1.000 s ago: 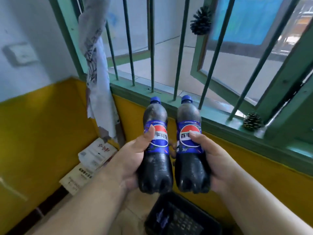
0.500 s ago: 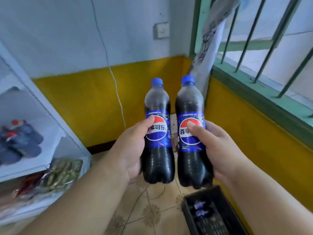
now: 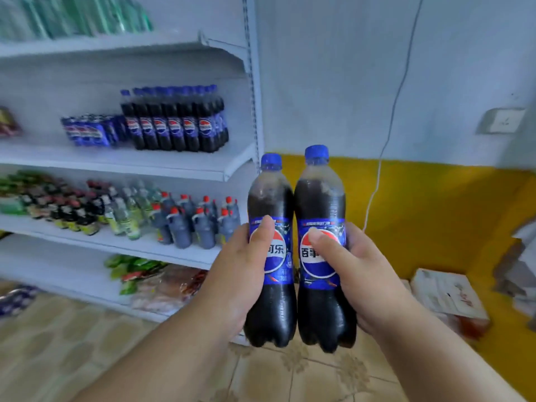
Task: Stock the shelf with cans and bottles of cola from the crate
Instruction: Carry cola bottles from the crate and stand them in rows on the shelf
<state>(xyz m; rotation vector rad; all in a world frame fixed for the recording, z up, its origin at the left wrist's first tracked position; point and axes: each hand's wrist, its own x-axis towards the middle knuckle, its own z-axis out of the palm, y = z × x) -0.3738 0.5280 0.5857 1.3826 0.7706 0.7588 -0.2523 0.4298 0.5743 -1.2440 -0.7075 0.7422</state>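
Note:
Two upright cola bottles with blue caps and blue labels are held side by side at chest height. My left hand point(image 3: 232, 274) grips the left bottle point(image 3: 271, 309) with its thumb across the label. The right bottle point(image 3: 322, 198) stands slightly taller, and my right hand point(image 3: 362, 274) grips it the same way. On the white shelf point(image 3: 162, 165) to the left stand several cola bottles point(image 3: 174, 123) in rows, with a group of blue cola cans point(image 3: 87, 130) beside them. The crate is out of view.
Lower shelf boards carry small sauce and drink bottles point(image 3: 185, 221) and snack packets point(image 3: 150, 280). A stack of cartons point(image 3: 446, 294) lies against the yellow wall at the right. A white cable point(image 3: 380, 169) hangs down the wall. Tiled floor lies below.
The view has swung left from the window and corner to the shelf. The crate has left the frame. Both hands still hold their bottles together in front of me.

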